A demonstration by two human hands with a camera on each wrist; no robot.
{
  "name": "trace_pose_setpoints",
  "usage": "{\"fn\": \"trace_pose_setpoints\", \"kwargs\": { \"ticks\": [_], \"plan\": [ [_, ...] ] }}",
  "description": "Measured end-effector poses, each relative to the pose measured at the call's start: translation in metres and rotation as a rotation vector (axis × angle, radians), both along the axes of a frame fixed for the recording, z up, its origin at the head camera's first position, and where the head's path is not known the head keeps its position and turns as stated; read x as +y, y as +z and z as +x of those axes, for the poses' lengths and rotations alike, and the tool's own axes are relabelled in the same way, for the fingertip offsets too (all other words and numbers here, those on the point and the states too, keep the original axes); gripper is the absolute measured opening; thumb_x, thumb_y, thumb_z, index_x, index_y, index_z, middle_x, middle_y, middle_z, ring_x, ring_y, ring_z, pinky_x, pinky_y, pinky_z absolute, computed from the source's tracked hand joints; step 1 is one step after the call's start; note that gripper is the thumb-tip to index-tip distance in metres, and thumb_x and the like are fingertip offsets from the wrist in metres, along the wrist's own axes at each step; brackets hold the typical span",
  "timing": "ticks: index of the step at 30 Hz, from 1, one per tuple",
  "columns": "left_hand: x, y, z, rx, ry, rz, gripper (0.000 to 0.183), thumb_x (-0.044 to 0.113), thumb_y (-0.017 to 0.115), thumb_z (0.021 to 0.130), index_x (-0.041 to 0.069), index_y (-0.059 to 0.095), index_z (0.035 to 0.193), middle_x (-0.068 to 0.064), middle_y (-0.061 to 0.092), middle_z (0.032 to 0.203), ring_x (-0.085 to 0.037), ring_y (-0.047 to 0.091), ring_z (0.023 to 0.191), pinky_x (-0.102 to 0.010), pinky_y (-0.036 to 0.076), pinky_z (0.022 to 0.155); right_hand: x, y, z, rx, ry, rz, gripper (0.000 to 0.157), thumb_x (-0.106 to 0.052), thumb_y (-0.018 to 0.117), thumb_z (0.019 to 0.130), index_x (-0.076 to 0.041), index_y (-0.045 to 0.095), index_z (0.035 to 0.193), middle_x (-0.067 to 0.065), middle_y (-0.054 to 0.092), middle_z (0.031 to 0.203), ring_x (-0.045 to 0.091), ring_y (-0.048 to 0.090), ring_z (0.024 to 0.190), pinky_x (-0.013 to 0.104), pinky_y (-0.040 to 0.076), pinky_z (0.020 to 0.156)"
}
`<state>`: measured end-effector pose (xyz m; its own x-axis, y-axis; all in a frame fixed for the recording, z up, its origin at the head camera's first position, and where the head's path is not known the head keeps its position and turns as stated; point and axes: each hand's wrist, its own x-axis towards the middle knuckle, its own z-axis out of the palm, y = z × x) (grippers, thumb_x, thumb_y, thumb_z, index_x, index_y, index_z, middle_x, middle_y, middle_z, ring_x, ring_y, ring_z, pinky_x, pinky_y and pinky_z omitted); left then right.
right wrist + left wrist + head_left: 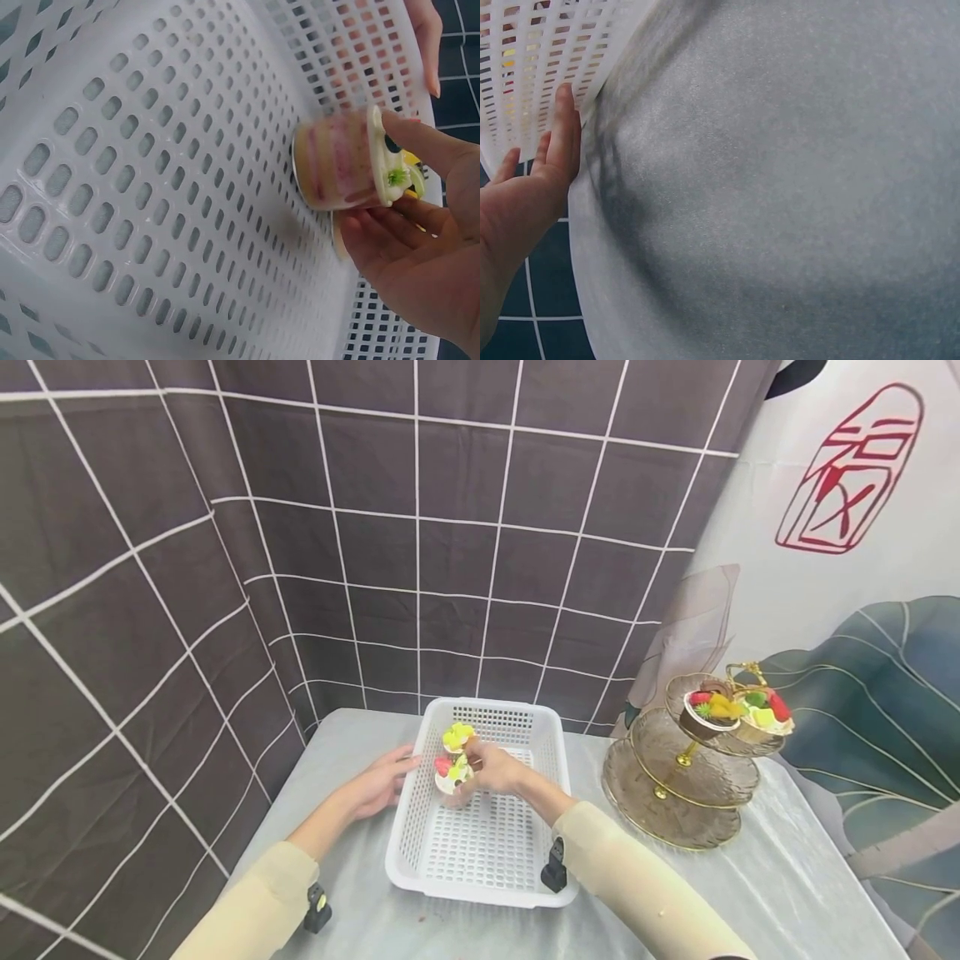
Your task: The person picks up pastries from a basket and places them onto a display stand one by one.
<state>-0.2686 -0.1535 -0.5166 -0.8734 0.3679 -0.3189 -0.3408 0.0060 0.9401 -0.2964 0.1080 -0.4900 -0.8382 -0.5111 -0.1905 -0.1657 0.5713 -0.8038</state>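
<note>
My right hand [497, 768] reaches into a white perforated plastic basket [480, 893] and grips a layered cake cup [337, 161] near its rim. In the right wrist view, thumb and fingers lie on opposite sides of it; pink and cream layers show through its side, with white cream and green garnish on top. Another cake cup with yellow topping [457, 737] sits just beyond it in the basket. My left hand [378, 783] is against the basket's left side, its fingers extended along the outer wall in the left wrist view.
To the right stands a three-tier glass stand [678, 822] with gold trim. Its top tier carries a dark fruit-topped cake cup [708, 720] and a paler one [767, 720]. A grey-white cloth [337, 877] covers the table; a dark gridded curtain [465, 552] hangs behind.
</note>
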Motion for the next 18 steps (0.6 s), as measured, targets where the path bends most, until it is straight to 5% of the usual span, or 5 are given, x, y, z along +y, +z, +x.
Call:
{"fn": "trace_pose_setpoints", "kwargs": {
  "ticks": [18],
  "plan": [
    [0.0011,-0.0002,0.0018,0.006,0.000,-0.001,0.063,0.034,0.047,0.113,0.015,0.024,0.169,-0.024,0.037,0.166,-0.047,0.047,0.145,-0.059,0.056,0.105,-0.0052,-0.0036,0.0030,0.003,0.076,0.121,0.097,-0.028,0.099,0.072,-0.013,0.050,0.155,0.006,0.065,0.133,0.027,0.062,0.122,0.052,0.048,0.113]
  ]
}}
